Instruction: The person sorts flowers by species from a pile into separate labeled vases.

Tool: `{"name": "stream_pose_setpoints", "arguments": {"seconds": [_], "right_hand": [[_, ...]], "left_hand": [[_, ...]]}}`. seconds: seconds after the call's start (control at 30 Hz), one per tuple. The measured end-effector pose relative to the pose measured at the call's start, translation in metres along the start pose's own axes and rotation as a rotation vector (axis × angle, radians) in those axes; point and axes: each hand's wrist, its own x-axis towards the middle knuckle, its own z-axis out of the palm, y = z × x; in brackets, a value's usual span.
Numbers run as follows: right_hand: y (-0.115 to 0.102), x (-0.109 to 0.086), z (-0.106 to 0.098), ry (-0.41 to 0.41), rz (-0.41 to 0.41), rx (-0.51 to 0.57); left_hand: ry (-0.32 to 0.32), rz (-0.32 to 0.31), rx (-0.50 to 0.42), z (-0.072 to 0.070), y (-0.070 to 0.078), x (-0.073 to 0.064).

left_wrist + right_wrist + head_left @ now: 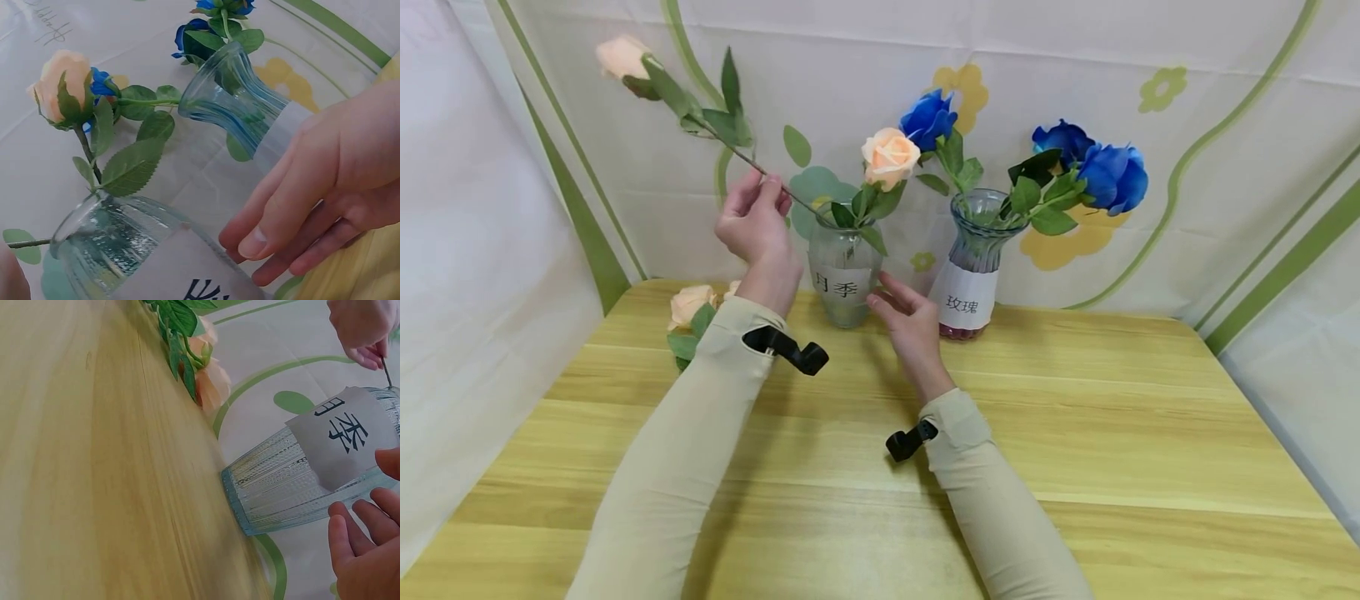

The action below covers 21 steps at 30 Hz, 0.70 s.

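Observation:
My left hand [760, 223] pinches the stem of a peach rose [625, 57], which leans up to the left. The stem's lower end is at the mouth of a clear glass vase [848, 312] with a white paper label. Another peach rose [891, 158] stands in that vase. Beside the vase's right side is my right hand [916, 329], fingers relaxed and holding nothing; in the right wrist view its fingers [342, 540] are close to the glass, and I cannot tell whether they touch it.
A bluish flared vase [977, 250] with a white label [967, 296] stands to the right, holding several blue roses [1112, 179]. More peach roses [691, 307] lie at the table's back left, partly behind my left arm. Behind the wooden table [820, 500] hangs a patterned cloth [1240, 183].

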Motion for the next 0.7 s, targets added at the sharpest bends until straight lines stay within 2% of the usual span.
{"name": "stream_pose_setpoints", "arguments": {"seconds": [0.17, 0.37, 0.43, 0.53, 0.7], "right_hand": [[0.000, 0.000, 0.000, 0.003, 0.000, -0.005], [0.001, 0.000, -0.001, 0.003, 0.013, -0.014], [0.000, 0.000, -0.001, 0.001, 0.015, -0.016], [0.000, 0.001, -0.001, -0.001, 0.014, -0.016], [-0.001, 0.000, -0.001, 0.003, 0.008, -0.020]], "left_hand": [[-0.031, 0.003, 0.076, 0.003, -0.010, -0.004], [-0.053, 0.024, 0.395, 0.004, -0.018, -0.011], [-0.062, 0.040, 0.450, 0.004, -0.019, -0.012], [-0.079, 0.055, 0.429, 0.004, -0.019, -0.012], [-0.087, 0.039, 0.378, 0.004, -0.019, -0.010]]}}
